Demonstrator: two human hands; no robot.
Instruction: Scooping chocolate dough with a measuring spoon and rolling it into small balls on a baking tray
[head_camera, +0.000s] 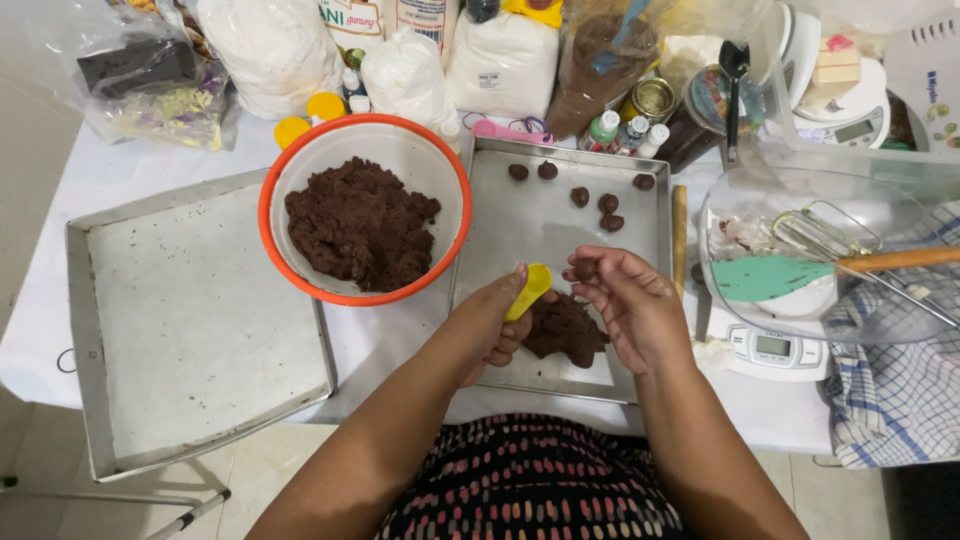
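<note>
My left hand (490, 325) grips a small yellow measuring spoon (530, 290) over the near end of a metal baking tray (540, 215). My right hand (628, 305) pinches a small piece of brown dough (585, 269) between fingertips, just right of the spoon. Under both hands a lump of brown dough (565, 330) lies on the tray. Several small dough balls (595, 200) sit at the tray's far end. A white bowl with an orange rim (265, 215) holds a large mass of the same dough (360, 225).
An empty larger metal tray (190, 320) lies at the left. A clear bowl (720, 215) with a green spatula (770, 278) and a whisk sits on a scale (775, 350) at the right. Bags, bottles and jars crowd the table's far edge. A checked cloth (890, 390) lies at the right.
</note>
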